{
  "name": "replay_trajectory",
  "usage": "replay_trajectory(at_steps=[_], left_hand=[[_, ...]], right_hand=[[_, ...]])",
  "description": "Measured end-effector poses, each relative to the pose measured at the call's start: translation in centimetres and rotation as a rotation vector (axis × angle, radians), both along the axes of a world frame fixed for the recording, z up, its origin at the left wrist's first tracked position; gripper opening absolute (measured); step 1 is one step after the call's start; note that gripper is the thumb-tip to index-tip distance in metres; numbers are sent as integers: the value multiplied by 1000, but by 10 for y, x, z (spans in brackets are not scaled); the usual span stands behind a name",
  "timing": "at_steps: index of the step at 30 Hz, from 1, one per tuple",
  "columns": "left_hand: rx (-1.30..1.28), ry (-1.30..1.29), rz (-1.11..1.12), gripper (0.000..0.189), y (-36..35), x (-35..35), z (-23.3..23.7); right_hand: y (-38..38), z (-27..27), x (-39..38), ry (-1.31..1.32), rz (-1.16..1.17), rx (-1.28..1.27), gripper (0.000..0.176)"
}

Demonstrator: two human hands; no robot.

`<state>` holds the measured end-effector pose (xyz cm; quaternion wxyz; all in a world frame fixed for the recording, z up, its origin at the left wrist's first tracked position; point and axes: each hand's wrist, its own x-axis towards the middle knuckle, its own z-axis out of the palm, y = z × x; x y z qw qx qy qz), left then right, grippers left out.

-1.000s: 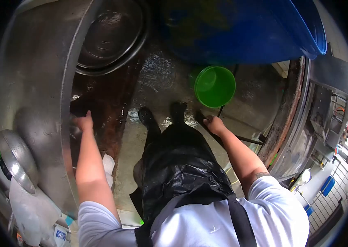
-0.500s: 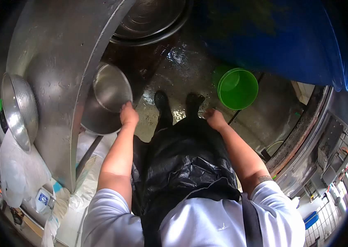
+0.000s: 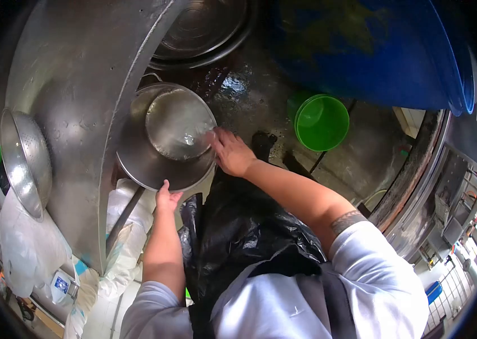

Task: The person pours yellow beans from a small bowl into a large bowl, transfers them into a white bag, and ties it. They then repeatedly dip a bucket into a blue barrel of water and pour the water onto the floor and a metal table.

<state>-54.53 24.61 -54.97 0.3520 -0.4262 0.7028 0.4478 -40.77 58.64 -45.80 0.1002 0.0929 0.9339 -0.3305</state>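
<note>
A wide metal basin (image 3: 165, 172) lies at centre left, with a smaller round metal bowl (image 3: 179, 124) inside it. Under the basin's near rim is my left hand (image 3: 167, 198), its thumb raised at the edge and its fingers apart. My right hand (image 3: 231, 151) reaches across to the right side of the basin, fingers spread near the rim and the small bowl. Its fingertips are blurred, so contact cannot be made out.
A green bucket (image 3: 322, 123) stands on the wet floor at right, below a large blue container (image 3: 362, 62). A perforated metal bowl (image 3: 27, 161) leans at far left beside a tall metal panel (image 3: 75, 113). Round metal lids (image 3: 199, 28) lie at the top.
My right hand has swung left to the basin. The basin and small bowl have shifted right and come more into view. My left hand has moved from the small bowl down to the basin's near rim.
</note>
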Motion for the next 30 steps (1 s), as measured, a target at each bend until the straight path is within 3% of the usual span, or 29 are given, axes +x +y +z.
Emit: replay_trajectory(at_steps=[1, 2, 3, 4, 6, 8, 12, 16, 18, 20, 22, 24, 25, 26, 28, 30], left_hand=[[124, -100, 141, 43, 1, -6, 2], [126, -100, 134, 43, -2, -9, 3], [186, -61, 96, 36, -7, -10, 5], [246, -22, 57, 29, -7, -10, 7], [231, 51, 0, 25, 26, -8, 45], [223, 140, -68, 21, 80, -8, 99], [118, 323, -81, 21, 155, -9, 183], [233, 370, -241, 16, 184, 4, 256], [398, 534, -277, 18, 202, 16, 280], [386, 565, -434, 26, 220, 25, 307], [391, 765, -752, 32, 235, 29, 307], [93, 1314, -1263, 45, 265, 22, 347], [-137, 1761, -1502, 51, 278, 0, 358], [-267, 1877, -1529, 55, 290, -15, 367], [-549, 1740, -1582, 70, 314, -51, 382], [-560, 1461, -1648, 91, 325, -100, 375]], right_hand=[[-9, -14, -10, -3, -303, -118, 74], [-16, -28, -17, -5, -605, -237, 80], [-21, -48, -20, -4, -612, -234, 80], [-25, -69, -22, -179, -831, -500, 80], [-21, -67, -22, -354, -1048, -769, 80], [-6, -29, -29, -373, -1143, -1648, 76], [-5, 27, -27, -285, -1429, -1516, 69], [16, 85, -2, -56, -1421, -1624, 64], [46, 119, -6, 17, -1427, -1580, 60], [73, 121, -32, 192, -1392, -1588, 54], [117, 123, -69, 400, -1223, -1700, 61], [153, 121, -91, 253, -1305, -1767, 72], [157, 125, -86, 272, -1310, -1773, 72], [161, 128, -80, 166, -1186, -1658, 73], [160, 130, -58, 45, -1006, -1480, 71], [145, 115, -8, 10, -952, -1354, 59]])
